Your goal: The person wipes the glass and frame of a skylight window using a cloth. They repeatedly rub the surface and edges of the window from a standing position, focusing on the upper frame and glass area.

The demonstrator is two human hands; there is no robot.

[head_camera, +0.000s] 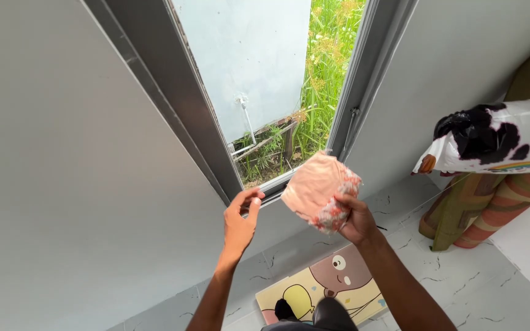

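Cloth point(315, 189), pink and bunched, sits clamped in the right hand point(356, 217), held up in front of the lower corner of the window point(277, 92). Left hand point(240, 222) is apart from it, fingers loosely spread and holding nothing, seemingly touching the window frame point(265, 191). Below lies a cartoon floor mat point(332, 285) on pale tiles.

The tall narrow window opening point(289, 79) stood clear between its grey metal frame posts point(200, 104), passable above the sill. The folded pink cloth point(317, 190) blocked its lower right corner; grey walls point(62, 184) closed both sides.
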